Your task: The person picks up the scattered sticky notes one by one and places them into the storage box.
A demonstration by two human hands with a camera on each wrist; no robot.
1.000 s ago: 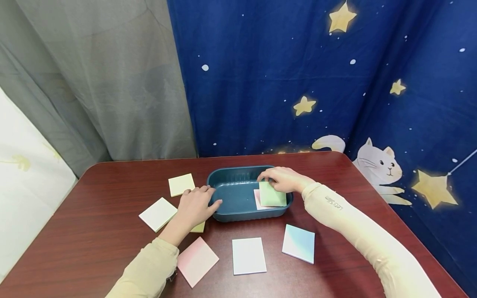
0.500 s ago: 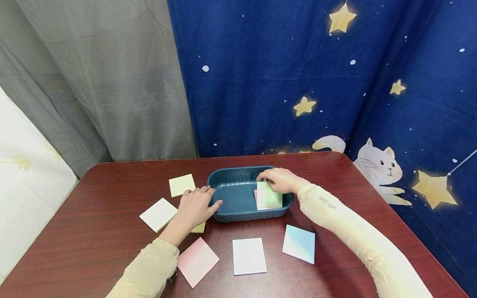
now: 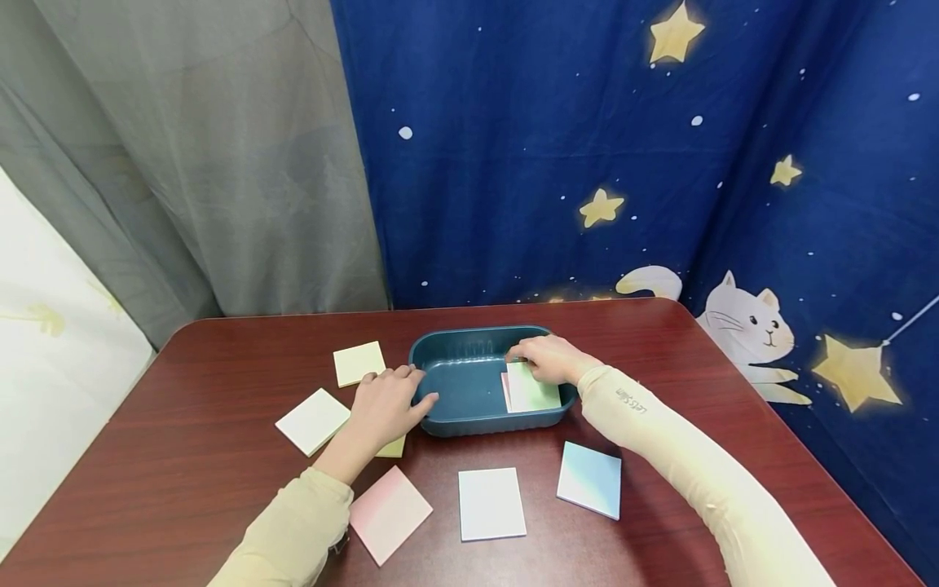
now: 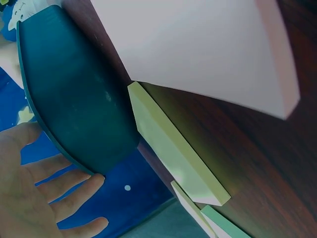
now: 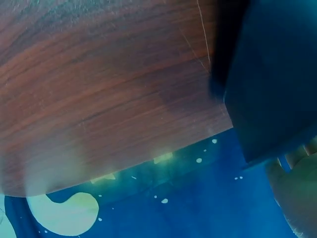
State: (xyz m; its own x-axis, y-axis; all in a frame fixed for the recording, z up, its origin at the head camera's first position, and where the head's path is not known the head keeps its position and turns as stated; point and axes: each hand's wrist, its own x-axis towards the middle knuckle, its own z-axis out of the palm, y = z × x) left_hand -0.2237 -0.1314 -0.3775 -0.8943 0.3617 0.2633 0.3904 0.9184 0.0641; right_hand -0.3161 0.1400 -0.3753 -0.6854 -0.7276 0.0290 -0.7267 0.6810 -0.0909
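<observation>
A dark teal plastic bin [image 3: 462, 390] stands on the table near its far edge. My right hand [image 3: 550, 359] reaches over the bin's right end, its curled fingers on the top edge of a pale green sticky note pad [image 3: 535, 390]. That pad lies inside the bin at the right, over a pink pad [image 3: 506, 391] that shows only as a strip on its left. My left hand [image 3: 389, 401] rests at the bin's left end. In the left wrist view its fingers [image 4: 74, 198] are spread and fairly straight against the bin's rim [image 4: 49, 134].
Outside the bin lie a pale yellow pad [image 3: 359, 364], a white pad [image 3: 312, 422], a yellow-green pad [image 3: 392, 448] partly under my left hand, a pink pad [image 3: 391, 515], a near-white pad [image 3: 491, 504] and a light blue pad [image 3: 590, 479]. Curtains [image 3: 513, 163] hang behind the table.
The green pad first shifted left in the bin, then slightly right and lower, over the pink pad. My right forearm has drawn somewhat left. The left hand stays put.
</observation>
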